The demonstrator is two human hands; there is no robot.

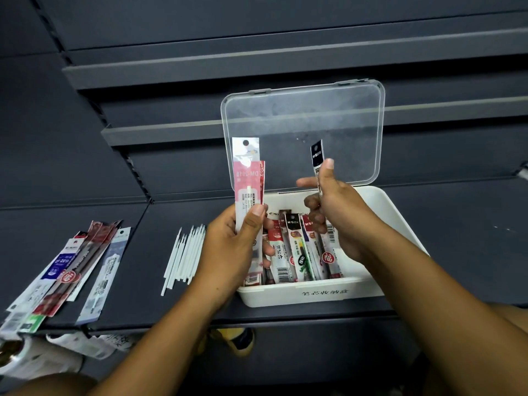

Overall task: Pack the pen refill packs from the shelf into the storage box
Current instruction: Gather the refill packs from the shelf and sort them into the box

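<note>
A white storage box stands on the dark shelf, its clear lid propped upright behind it. Several pen refill packs lie inside, side by side. My left hand holds a red and white refill pack upright at the box's left edge. Over the box, my right hand pinches a narrow black refill pack, also upright. More refill packs lie in a loose pile at the shelf's left.
A row of loose white refill tubes lies on the shelf between the pile and the box. Dark empty shelves rise behind. Below the shelf edge are white packages and a shoe.
</note>
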